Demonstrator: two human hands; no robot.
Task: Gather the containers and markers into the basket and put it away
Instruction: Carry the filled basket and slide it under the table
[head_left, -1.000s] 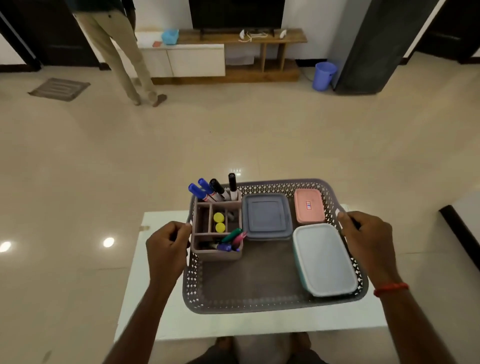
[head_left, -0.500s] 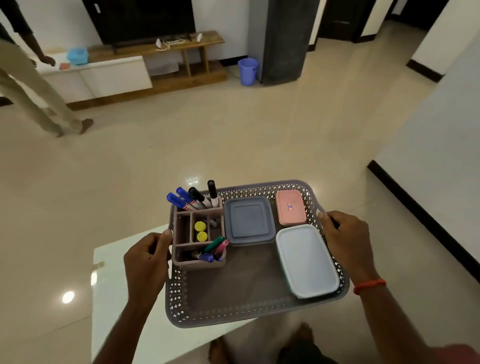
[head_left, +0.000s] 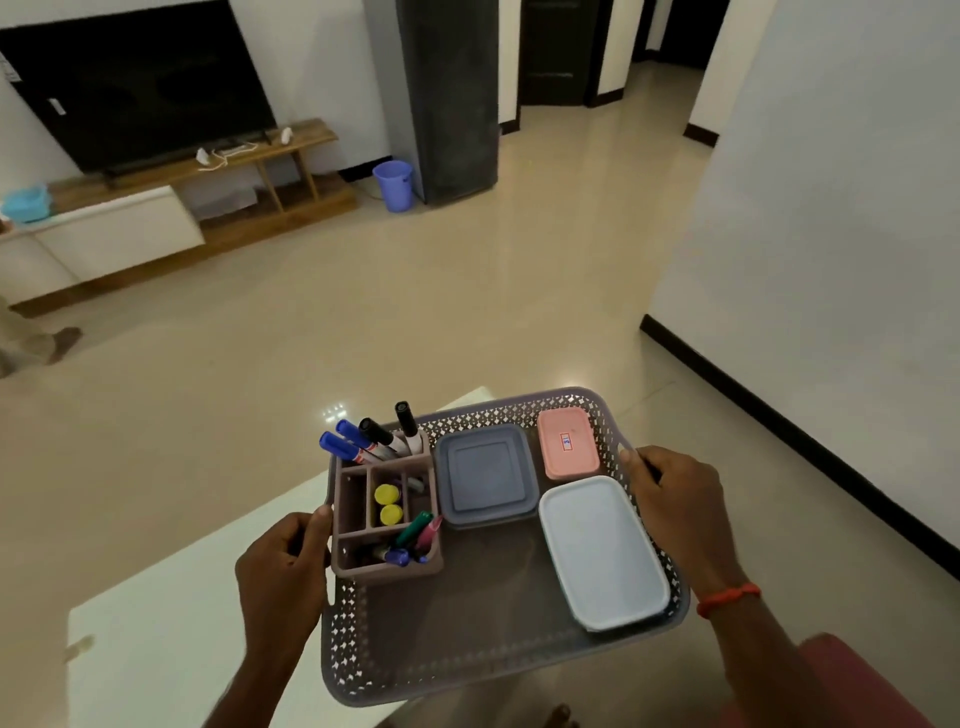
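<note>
basket (head_left: 467, 660) swung right, mostly off table (head_left: 171, 623) | left hand (head_left: 283, 577), right hand (head_left: 675, 499) still gripping its sides

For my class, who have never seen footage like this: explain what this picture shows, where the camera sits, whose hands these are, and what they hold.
There is no machine: a person wears a wide-angle camera on the head, looking down at their own hands. The left hand and right hand each grip a side of a perforated grey basket, carried above a white table. Inside stand a marker organiser with markers, a grey-lidded container, a small pink container and a white-lidded container.
</note>
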